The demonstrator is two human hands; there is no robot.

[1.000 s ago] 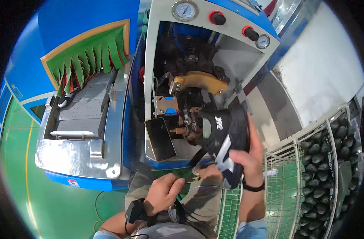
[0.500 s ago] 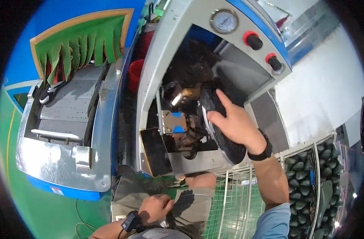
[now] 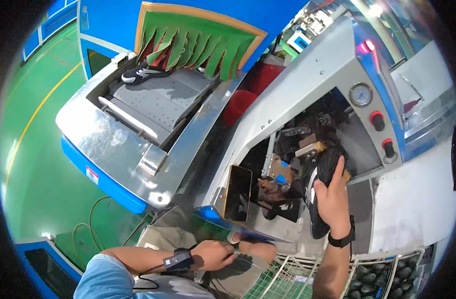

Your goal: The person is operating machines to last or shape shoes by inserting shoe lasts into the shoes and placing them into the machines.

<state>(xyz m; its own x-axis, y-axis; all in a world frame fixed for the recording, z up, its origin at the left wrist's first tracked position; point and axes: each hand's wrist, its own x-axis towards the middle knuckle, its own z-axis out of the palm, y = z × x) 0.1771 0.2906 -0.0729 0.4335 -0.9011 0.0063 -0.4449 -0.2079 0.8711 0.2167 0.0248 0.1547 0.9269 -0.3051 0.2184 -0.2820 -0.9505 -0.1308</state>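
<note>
My right hand [image 3: 332,202] grips a black shoe [image 3: 316,219] with a white patch along its side, index finger stretched along the upper. The shoe is tilted at the front of the opening of a grey machine [image 3: 283,112], beside the metal and tan parts inside; whether it touches them I cannot tell. My left hand [image 3: 215,255] rests on my thigh with loosely curled fingers and nothing visible in them. A black device is strapped to that wrist.
A phone-like dark slab [image 3: 237,193] leans at the opening's left corner. Gauge [image 3: 361,94] and knobs [image 3: 376,120] sit right. Leftward, another black-and-white shoe [image 3: 143,74] lies on a conveyor [image 3: 153,99] below a green fringe curtain [image 3: 188,47]. A wire cart [image 3: 283,276] holds black foot-shaped pieces.
The view has swung left, so the machines appear farther right. My right hand still holds the shoe, now turned more upright with its white side showing more. My left hand stays on my thigh.
</note>
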